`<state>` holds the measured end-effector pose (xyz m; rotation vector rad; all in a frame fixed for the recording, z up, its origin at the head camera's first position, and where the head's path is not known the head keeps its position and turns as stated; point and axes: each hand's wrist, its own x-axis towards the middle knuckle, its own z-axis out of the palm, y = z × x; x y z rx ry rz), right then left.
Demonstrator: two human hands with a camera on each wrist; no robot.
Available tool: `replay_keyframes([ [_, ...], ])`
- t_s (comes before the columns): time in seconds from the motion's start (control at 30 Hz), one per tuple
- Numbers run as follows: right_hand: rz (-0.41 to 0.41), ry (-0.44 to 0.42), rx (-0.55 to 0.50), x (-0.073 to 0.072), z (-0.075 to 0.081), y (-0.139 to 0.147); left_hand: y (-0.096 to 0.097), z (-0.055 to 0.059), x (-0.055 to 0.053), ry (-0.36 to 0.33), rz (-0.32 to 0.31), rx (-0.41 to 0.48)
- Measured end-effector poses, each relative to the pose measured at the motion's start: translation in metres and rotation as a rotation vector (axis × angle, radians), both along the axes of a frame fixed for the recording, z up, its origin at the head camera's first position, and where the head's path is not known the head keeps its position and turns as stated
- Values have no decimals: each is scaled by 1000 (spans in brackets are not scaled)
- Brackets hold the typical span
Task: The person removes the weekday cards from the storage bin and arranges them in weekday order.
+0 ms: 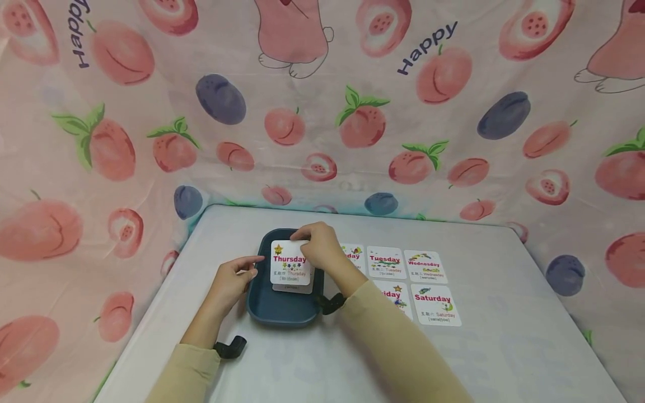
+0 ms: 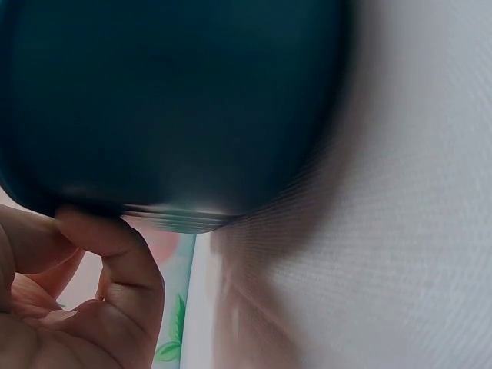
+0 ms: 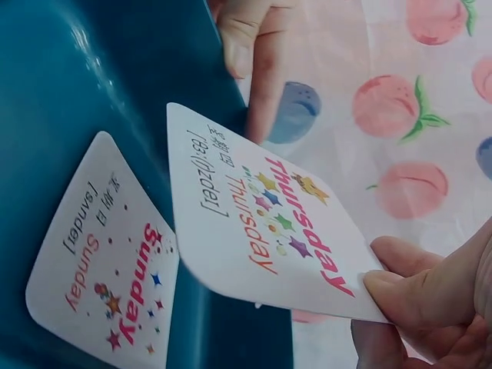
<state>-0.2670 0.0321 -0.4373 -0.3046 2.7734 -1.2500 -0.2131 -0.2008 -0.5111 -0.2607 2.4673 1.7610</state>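
Thumb and fingers of my right hand (image 1: 322, 246) pinch a white "Thursday" flash card (image 1: 289, 268) by its edge, over a dark blue tray (image 1: 283, 314). In the right wrist view the card is tilted above a "Sunday" card (image 3: 104, 261), which lies in the tray. The head view shows just the lower edge of that Sunday card. At the tray's left side my left hand (image 1: 232, 282) holds the rim between thumb and fingers. The left wrist view has the bent thumb (image 2: 108, 238) against the tray's edge.
Right of the tray, cards lie in two rows on the white table (image 1: 514, 336): Tuesday (image 1: 386, 263) and Wednesday (image 1: 425, 266) above, Saturday (image 1: 435, 305) below. My right arm partly covers a "Friday" card (image 1: 398, 296) and one ending in "nday" (image 1: 354, 253). A fruit-print curtain (image 1: 322, 95) hangs behind.
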Motion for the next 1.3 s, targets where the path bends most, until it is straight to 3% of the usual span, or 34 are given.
replay_keyframes([
  [0.57, -42, -11, -11, 8, 16, 35, 1, -1, 2, 6, 2, 22],
  [1.3, -81, -14, -46, 23, 19, 81, 3, 0, 2, 17, 9, 6],
])
